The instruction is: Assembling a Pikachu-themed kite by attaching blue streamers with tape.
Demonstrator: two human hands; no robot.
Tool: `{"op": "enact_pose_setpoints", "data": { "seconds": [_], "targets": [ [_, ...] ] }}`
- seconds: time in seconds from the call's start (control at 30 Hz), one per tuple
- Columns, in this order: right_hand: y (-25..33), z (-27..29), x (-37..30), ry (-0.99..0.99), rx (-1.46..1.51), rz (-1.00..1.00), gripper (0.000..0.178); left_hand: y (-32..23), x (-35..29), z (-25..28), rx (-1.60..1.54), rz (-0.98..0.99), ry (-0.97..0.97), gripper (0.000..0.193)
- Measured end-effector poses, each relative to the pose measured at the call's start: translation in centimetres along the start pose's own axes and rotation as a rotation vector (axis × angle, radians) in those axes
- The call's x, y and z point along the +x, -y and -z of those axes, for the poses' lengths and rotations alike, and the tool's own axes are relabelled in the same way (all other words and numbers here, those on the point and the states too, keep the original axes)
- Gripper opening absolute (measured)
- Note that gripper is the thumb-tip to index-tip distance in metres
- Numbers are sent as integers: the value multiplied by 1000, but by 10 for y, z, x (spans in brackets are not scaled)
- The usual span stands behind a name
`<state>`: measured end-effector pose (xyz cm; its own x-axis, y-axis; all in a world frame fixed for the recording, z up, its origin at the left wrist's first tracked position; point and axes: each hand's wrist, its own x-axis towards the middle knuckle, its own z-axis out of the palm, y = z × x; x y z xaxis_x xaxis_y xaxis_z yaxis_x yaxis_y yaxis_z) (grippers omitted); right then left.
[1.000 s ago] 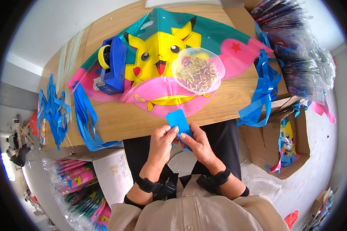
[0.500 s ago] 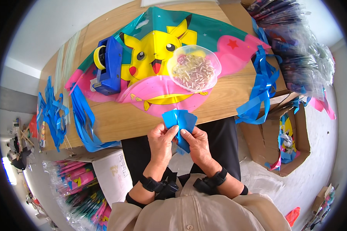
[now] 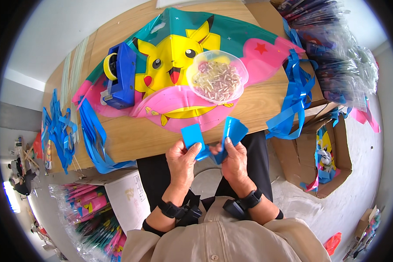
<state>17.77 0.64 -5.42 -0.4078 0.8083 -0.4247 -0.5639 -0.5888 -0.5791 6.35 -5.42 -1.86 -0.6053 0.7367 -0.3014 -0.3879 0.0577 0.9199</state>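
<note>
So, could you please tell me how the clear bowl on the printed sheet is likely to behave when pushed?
Standing upright, the clear bowl would probably slide, and the thin printed sheet beneath may wrinkle with it. Its loose small pieces could shift or spill, as no lid shows. The see-through wall suggests light, slightly flexible plastic.

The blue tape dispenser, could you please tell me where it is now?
In the head view, the blue tape dispenser sits on the printed sheet's left side, left of the clear bowl, up and left of the left hand.
</note>
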Motion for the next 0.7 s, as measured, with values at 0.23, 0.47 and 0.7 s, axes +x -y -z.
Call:
{"op": "enact_pose_setpoints", "data": {
  "seconds": [0.23,0.47,0.7],
  "targets": [
    [23,-10,-12,119,-424,-107,20,20,0,-1,-77,9,6,7],
    [9,-10,-15,-11,-322,-63,12,4,-5,-17,-37,2,-15,9],
    [17,-5,-4,-92,-472,100,10,-6,6,16,16,-109,-304,24]
  ]
}}
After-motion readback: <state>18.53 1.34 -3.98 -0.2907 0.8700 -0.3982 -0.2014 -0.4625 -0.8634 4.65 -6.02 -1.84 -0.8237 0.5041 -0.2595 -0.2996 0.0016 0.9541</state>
